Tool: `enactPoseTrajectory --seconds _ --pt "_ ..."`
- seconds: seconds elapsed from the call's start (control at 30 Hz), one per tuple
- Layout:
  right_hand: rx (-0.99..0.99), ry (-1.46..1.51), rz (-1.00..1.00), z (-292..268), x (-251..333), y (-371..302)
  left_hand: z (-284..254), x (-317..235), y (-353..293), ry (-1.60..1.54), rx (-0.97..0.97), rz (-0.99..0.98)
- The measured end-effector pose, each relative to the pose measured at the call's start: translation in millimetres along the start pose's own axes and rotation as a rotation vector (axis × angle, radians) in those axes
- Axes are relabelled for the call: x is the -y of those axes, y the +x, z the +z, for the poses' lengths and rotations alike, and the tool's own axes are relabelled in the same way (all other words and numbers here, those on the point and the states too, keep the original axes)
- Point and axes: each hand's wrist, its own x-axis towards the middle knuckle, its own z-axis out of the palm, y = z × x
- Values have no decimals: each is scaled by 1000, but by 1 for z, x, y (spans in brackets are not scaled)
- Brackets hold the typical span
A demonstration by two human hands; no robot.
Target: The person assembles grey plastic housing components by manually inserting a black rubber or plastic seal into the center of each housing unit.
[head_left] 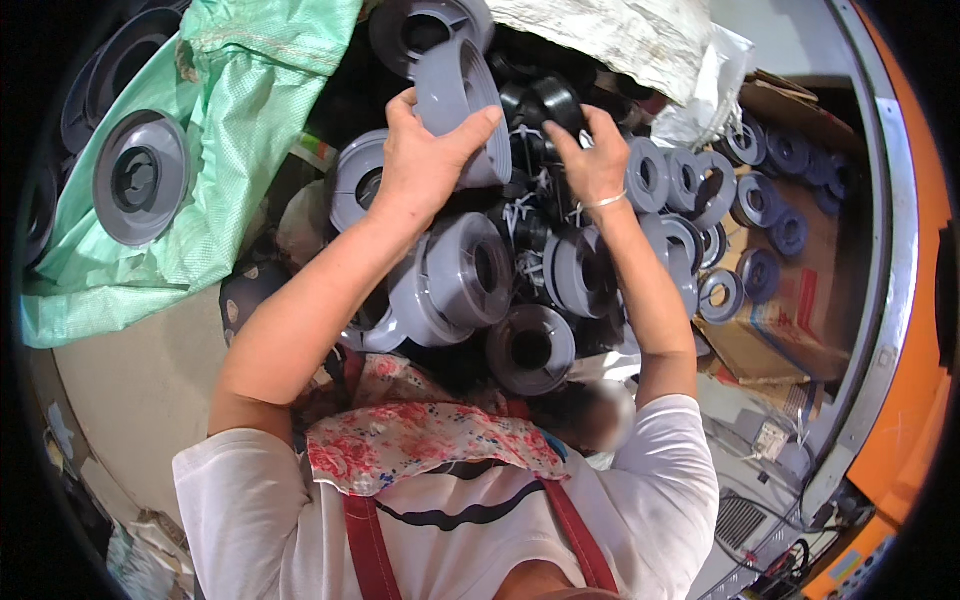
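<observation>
My left hand (425, 155) is closed around a grey plastic threaded collar (452, 95), thumb on its rim and fingers behind it. The collar is tilted up, its ribbed thread showing on the right side. To the right, my right hand (597, 165) has thumb and finger at the edge of a black ring (555, 100), seemingly pinching it; part of the contact is hidden. A pile of grey flanged plastic parts lies beneath both hands, with a large grey collar (465, 270) below the left wrist. Several black parts tied with white strings (518, 212) lie between the hands.
A green woven sack (225, 130) at the left bears a grey flanged part (141, 178). On the right, a cardboard box (770, 345) stands among grey rings (755, 200). A white sack (620, 40) lies at the back. An orange machine frame (915, 250) curves along the right side.
</observation>
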Motion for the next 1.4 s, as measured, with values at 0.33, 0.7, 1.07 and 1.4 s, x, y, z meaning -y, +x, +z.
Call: enactPoseTrajectory --seconds 0.33,0.7,1.07,1.4 --pt "470 -9 83 -69 79 -11 5 -21 -31 -404 533 -387" --pt "357 1 169 -78 85 -31 0 -15 -32 -446 789 -386" --pt "286 -534 518 -72 -136 -20 -5 -14 -44 939 983 318" --pt "102 958 750 -51 -69 -4 9 25 -19 153 365 26"
